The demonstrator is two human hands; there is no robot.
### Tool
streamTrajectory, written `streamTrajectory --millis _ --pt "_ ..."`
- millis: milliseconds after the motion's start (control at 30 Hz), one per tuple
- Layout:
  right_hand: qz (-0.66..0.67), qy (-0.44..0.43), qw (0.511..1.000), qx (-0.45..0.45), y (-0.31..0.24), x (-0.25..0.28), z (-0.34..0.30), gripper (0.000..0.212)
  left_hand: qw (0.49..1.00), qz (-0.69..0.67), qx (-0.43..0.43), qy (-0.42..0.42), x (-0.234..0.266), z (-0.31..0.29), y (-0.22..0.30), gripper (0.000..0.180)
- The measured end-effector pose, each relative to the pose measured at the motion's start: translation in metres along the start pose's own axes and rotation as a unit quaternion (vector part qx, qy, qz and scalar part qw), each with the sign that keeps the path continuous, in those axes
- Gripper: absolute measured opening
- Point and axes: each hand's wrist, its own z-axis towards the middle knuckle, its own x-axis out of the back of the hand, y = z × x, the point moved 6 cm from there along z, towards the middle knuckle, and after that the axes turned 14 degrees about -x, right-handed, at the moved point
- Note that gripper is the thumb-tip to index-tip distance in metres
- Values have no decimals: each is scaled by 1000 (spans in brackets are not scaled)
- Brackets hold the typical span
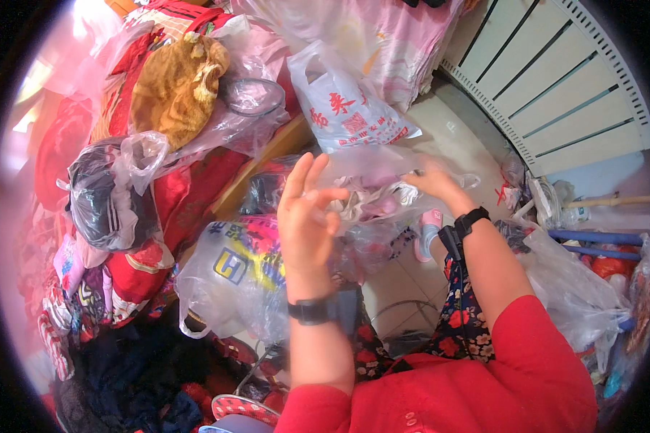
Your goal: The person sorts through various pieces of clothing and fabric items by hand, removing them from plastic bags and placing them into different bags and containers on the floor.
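My left hand is raised with its fingers apart and slightly curled, holding nothing that I can see. It is beside a thin see-through plastic bag with pale pink and white cloth showing in or behind it. At the bag's right side, my right hand has its fingers closed on the plastic. Just left of my left forearm stands a stuffed clear plastic bag with bright yellow and pink colours inside. Beyond my hands rests a white carrier bag with red print.
A bed with red bedding lies left, bearing a brown fluffy cloth and a bag of dark clothes. A white slatted panel stands far right, above blue poles and plastic bags. Dark clothes are piled lower left.
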Motion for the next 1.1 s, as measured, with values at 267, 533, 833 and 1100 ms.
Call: streamTrajectory --millis 267,533,833,1100 --pt "25 -109 973 -203 47 -66 19 58 999 -1 33 -10 -9 1 -14 56" --pt "401 -383 832 28 -54 -82 -5 45 1000 8 19 -5 -8 1 -15 55" --pt "221 -79 971 -47 1 -2 35 41 999 -14 32 16 2 0 -13 56" --pt "-35 -119 991 -48 42 -83 43 38 999 -11 39 2 -4 3 -20 56"
